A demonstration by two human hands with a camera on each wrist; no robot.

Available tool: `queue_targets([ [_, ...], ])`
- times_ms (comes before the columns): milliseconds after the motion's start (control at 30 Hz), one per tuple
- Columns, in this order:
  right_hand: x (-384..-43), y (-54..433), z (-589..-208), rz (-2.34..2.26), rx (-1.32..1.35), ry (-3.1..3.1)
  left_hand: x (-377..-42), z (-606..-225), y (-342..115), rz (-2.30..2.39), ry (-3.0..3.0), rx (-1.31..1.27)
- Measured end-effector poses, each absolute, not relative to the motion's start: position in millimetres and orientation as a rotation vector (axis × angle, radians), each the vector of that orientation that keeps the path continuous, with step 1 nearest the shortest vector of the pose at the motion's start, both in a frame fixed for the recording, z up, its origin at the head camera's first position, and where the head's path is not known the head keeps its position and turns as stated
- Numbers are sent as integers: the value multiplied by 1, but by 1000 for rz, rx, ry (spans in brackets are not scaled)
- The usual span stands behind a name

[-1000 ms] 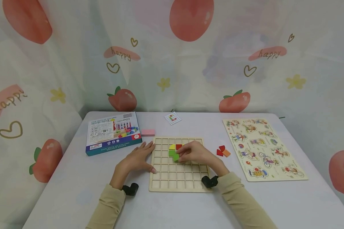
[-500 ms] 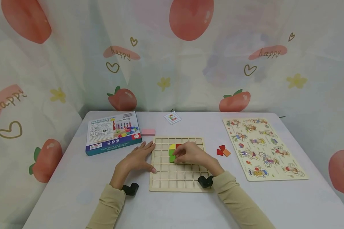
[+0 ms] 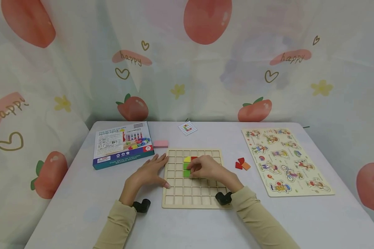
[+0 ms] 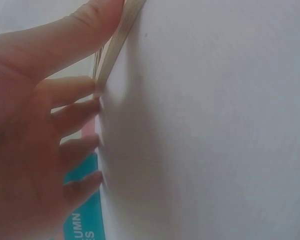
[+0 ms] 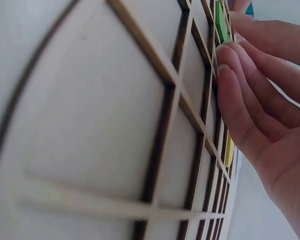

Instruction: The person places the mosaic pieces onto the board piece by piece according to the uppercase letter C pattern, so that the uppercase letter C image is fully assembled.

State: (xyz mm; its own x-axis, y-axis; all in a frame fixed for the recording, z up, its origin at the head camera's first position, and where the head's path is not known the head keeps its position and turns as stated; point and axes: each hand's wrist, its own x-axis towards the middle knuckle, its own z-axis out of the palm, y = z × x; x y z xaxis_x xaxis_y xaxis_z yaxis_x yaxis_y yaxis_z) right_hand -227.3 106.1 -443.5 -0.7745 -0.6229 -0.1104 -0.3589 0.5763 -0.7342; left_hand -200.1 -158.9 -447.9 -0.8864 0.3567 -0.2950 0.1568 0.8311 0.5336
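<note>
A wooden grid board (image 3: 175, 191) lies on the table in the head view. My left hand (image 3: 148, 172) rests flat at its left edge, fingers spread and thumb on the rim. Over the board's middle, my right hand (image 3: 209, 168) has thumb and curled fingertips at the right side of a green square tile (image 3: 186, 174), which lies in a cell. In the right wrist view the fingertips meet this green tile (image 5: 221, 22). Directly above it are another green tile (image 3: 185, 166) and a yellow rounded tile (image 3: 187, 159). A red tile (image 3: 194, 158) beside the yellow one is partly hidden by the hand.
Right of the board lie red pieces (image 3: 238, 166) and an orange tile (image 3: 246, 166). A picture puzzle board (image 3: 277, 169) is farther right. At back left are a boxed bead set (image 3: 123, 145) and a pink block (image 3: 160, 144). A small pattern card (image 3: 187, 128) lies behind the board.
My right hand has moved slightly left with the green tile, which has gone from tilted to flat in the cell below the other green one. My left hand has stayed put.
</note>
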Motion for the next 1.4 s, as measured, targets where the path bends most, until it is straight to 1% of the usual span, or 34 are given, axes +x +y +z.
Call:
queue_targets([
  [500, -227, 145, -444, -1074, -615, 2579, -200, -448, -158, 719, 2631, 377],
  [900, -233, 194, -445, -1108, -642, 2675, -199, -448, -158, 719, 2631, 384],
  [1133, -233, 220, -445, -1097, -590, 2727, -200, -449, -156, 719, 2629, 385],
  [1400, -233, 237, -446, -1073, -498, 2779, -200, -450, -157, 715, 2631, 364],
])
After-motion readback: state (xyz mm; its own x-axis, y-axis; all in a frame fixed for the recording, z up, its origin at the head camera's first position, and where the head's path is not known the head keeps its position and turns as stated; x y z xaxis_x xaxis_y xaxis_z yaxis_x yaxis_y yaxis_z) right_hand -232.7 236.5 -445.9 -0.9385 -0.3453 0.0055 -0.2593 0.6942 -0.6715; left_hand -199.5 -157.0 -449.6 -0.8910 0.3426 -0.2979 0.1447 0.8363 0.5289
